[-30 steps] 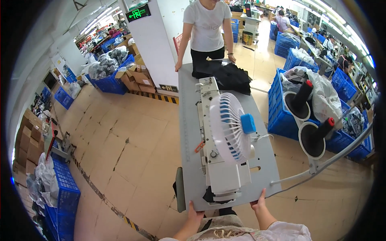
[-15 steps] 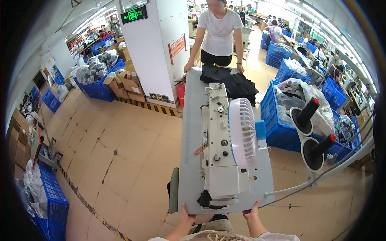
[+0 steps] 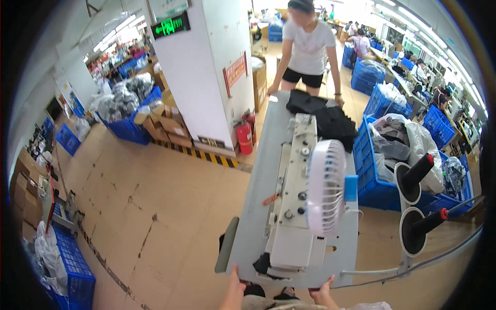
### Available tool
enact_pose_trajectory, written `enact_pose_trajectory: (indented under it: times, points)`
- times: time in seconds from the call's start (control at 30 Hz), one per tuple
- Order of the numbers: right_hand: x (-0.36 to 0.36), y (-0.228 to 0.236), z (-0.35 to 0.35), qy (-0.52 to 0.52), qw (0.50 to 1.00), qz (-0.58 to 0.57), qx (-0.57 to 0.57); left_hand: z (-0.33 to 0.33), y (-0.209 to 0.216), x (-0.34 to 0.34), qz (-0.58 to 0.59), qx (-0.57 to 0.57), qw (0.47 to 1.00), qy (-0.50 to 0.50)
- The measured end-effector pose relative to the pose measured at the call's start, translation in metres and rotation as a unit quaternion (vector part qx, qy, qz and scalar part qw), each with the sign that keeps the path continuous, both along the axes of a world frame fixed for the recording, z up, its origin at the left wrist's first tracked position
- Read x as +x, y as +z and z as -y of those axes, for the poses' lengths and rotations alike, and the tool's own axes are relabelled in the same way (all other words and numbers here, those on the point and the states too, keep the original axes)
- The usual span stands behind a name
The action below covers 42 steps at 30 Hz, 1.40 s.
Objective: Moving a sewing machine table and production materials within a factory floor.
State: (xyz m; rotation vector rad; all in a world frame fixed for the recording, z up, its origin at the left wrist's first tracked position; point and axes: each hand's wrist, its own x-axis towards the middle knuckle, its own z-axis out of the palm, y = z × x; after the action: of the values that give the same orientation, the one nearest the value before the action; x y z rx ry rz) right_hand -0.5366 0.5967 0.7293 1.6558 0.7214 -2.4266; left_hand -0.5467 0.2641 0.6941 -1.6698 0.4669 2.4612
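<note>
Left hand (image 3: 234, 285) and right hand (image 3: 323, 294) grip the near edge of a flat grey rectangular tabletop (image 3: 250, 232), lower centre to upper centre; thumbs above, other fingers hidden. Best held level with the white-shirted co-worker (image 3: 309, 49), upper centre, lest the round white plastic fan (image 3: 325, 188) tip.

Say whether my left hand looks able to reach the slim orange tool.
Probably not: the left hand grips the grey tabletop by its edge, though bare surface leads to the tool.
</note>
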Motion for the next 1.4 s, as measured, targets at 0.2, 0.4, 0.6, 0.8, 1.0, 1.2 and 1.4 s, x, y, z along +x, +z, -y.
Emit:
enact_pose_trajectory:
  times: [0.2, 0.4, 0.6, 0.8, 1.0, 1.2, 1.4]
  points:
    - [-0.061, 0.013, 0.046, -0.056, 0.998, 0.030, 0.018, 0.039, -0.006, -0.081, -0.015, 0.045, 0.997, -0.054]
    - [-0.130, 0.004, 0.043, -0.077, 0.996, 0.028, 0.034, 0.030, 0.011, -0.167, -0.029, -0.039, 0.998, -0.047]
    - [-0.233, -0.009, 0.025, -0.074, 0.994, 0.012, 0.074, 0.014, 0.006, -0.267, -0.062, -0.026, 0.996, -0.050]
    - [-0.344, -0.010, 0.002, -0.079, 0.994, 0.012, 0.079, -0.011, 0.002, -0.383, -0.061, -0.039, 0.995, -0.071]
    - [-0.461, -0.003, -0.002, -0.087, 0.993, -0.017, 0.076, -0.022, 0.002, -0.504, -0.054, -0.043, 0.991, -0.116]
    - [-0.560, -0.012, -0.023, -0.097, 0.992, -0.013, 0.074, -0.040, -0.004, -0.610, -0.060, -0.023, 0.989, -0.130]
    - [-0.660, 0.010, -0.023, -0.103, 0.992, 0.027, 0.065, -0.052, -0.007, -0.713, -0.056, -0.040, 0.990, -0.123]
